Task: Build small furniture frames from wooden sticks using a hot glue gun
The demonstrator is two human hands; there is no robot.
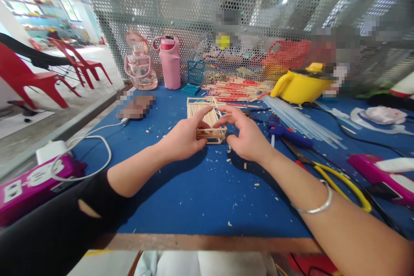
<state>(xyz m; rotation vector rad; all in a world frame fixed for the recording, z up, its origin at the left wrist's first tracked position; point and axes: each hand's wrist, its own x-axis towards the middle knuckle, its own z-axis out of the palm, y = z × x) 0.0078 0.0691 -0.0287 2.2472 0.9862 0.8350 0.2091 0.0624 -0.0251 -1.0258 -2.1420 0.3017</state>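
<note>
A small box-like model made of thin wooden sticks (210,114) rests on the blue tabletop between my hands. It has a slatted floor and a raised stick frame around it. My left hand (186,138) grips its front left part, with the thumb low at the front and the fingers over the top. My right hand (247,136) curls around the front right corner. Its fingertips reach over the frame and the thumb lies close beside the corner. The exact contact of the right fingertips is partly hidden.
Behind the model lies a pile of red-tipped sticks (236,90). To the right are clear glue sticks (304,123), a blue glue gun (287,133), yellow-handled pliers (343,185) and a yellow pot (300,86). A phone (137,107), a purple power strip (39,181) and pink bottles (170,64) stand left.
</note>
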